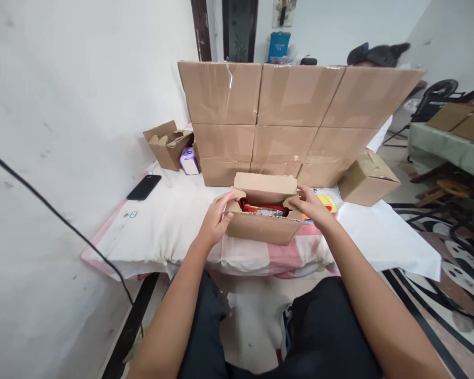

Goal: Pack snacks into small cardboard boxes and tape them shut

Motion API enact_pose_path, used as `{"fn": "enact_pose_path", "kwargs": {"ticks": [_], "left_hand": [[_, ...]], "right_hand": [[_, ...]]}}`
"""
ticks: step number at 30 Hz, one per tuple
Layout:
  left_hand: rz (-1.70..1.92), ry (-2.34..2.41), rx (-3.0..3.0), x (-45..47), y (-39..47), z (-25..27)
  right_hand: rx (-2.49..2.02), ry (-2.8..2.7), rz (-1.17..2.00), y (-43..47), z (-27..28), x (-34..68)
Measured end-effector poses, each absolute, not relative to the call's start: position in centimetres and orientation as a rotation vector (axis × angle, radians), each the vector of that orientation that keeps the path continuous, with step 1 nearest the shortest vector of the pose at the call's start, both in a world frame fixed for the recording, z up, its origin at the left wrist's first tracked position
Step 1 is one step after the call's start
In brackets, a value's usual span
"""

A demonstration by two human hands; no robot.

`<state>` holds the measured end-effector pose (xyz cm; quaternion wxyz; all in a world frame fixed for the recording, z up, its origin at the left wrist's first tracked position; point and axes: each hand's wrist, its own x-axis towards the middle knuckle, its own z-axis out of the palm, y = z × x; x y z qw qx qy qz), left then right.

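An opened cardboard box (263,230) sits at the table's front edge, its far flap standing up. Red packets (266,209) show inside, though the flaps hide part of them. My left hand (218,217) grips the box's left side, thumb at the near corner and fingers by the short flap. On the opposite side, my right hand (310,205) holds the right short flap and edge, its fingertips partly hidden. Just right of that hand lies a yellow roll of tape (327,202).
A wall of stacked cardboard boxes (286,126) rises behind. On the left are a black phone (144,187), a purple pack (189,160) and an open carton (169,150); a closed carton (368,179) stands right. A dark cable (63,223) hangs along the left wall.
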<state>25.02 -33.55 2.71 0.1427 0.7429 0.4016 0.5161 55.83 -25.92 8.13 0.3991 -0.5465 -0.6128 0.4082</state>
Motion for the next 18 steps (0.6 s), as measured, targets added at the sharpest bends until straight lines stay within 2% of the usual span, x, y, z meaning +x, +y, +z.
{"fn": "enact_pose_path", "kwargs": {"ticks": [5,9,14,18], "left_hand": [[1.654,1.244,1.823,26.6,-32.6,2.1],[1.737,1.296,1.749,28.0,-32.2,2.5],[1.861,1.382,1.737,28.7,-31.9,2.7],[1.755,1.414,1.794,28.3,-32.0,3.1]], "right_hand": [[-1.139,-1.365,0.852,-24.7,9.1,55.2],[-1.034,-1.492,0.714,-25.5,10.3,54.1],[-1.146,-1.778,0.692,-26.2,10.7,52.4],[-1.247,-1.879,0.738,-25.9,10.1,52.7]]}}
